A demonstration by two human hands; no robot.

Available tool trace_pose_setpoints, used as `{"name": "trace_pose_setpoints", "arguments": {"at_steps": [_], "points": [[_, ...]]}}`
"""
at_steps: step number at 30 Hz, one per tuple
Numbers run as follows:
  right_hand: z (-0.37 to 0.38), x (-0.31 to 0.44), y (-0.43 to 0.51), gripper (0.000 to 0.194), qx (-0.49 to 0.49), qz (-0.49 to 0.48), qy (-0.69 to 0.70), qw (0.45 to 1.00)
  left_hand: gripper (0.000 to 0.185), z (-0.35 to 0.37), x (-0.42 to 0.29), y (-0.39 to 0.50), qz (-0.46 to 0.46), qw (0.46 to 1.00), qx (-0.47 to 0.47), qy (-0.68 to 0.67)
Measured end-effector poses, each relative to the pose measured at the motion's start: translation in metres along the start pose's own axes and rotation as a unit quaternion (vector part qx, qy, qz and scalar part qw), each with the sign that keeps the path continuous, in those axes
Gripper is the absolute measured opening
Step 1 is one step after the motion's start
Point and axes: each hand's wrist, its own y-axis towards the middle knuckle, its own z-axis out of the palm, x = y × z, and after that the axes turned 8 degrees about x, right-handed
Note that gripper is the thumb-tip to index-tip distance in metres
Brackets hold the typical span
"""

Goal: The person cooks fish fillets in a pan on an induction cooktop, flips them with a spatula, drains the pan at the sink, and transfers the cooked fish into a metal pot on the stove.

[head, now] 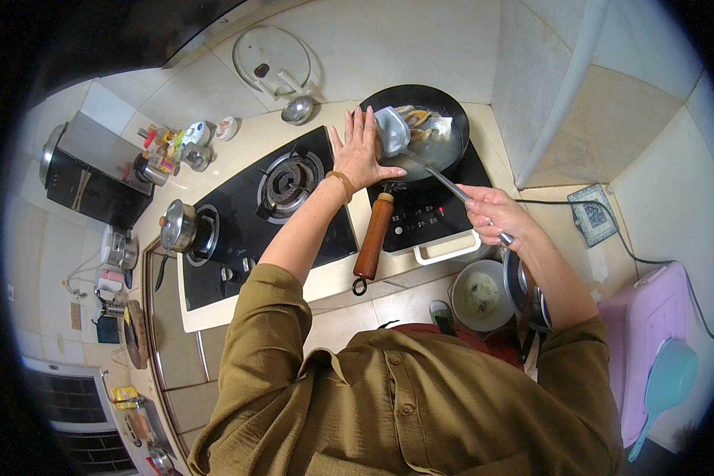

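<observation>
My left hand [360,152] is spread at the left rim of a black wok [461,143]. A brownish edge [380,143] shows beside its palm; what it belongs to, and whether I hold it, is hidden. My right hand [494,215] grips the metal handle of a spatula [458,189]. The spatula's broad blade [394,132] is turned up beside my left fingers, over the wok's left side. Cloudy liquid [425,156] and pale and brown food pieces [417,119] are in the wok. Its wooden handle [375,238] points towards me.
Left of the wok is a gas burner [288,181], with a lidded pot [179,225] beyond. An electric cooktop [419,220] is under the wok. A bowl with liquid [482,294] stands low near my right side. A cable [571,202] runs right, past a pink bin [648,345].
</observation>
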Motion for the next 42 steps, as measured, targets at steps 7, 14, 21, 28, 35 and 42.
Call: {"name": "trace_pose_setpoints", "arguments": {"at_steps": [7,14,21,28,35,42], "points": [[0.000,0.001,-0.002,0.042,-0.007,-0.006,0.008,1.000,0.139,-0.010,-0.003,0.001,-0.006,0.999,-0.040,-0.019],[-0.002,0.000,-0.002,0.047,0.005,-0.007,0.007,1.000,0.125,-0.011,-0.001,-0.003,0.036,0.988,-0.151,-0.011],[0.001,0.002,-0.002,0.042,-0.031,-0.005,-0.005,1.000,0.135,-0.026,-0.004,-0.013,0.053,0.984,-0.167,0.016],[0.002,0.006,-0.006,0.046,-0.054,0.019,-0.010,0.998,0.138,-0.031,-0.006,-0.021,0.013,0.996,-0.090,0.023],[0.002,0.005,-0.006,0.043,-0.063,0.022,-0.004,0.998,0.132,-0.035,-0.003,-0.030,-0.012,0.997,-0.078,0.008],[-0.004,0.006,-0.007,0.042,-0.069,0.025,-0.014,0.997,0.118,-0.023,0.013,-0.049,-0.041,0.985,-0.136,-0.102]]}}
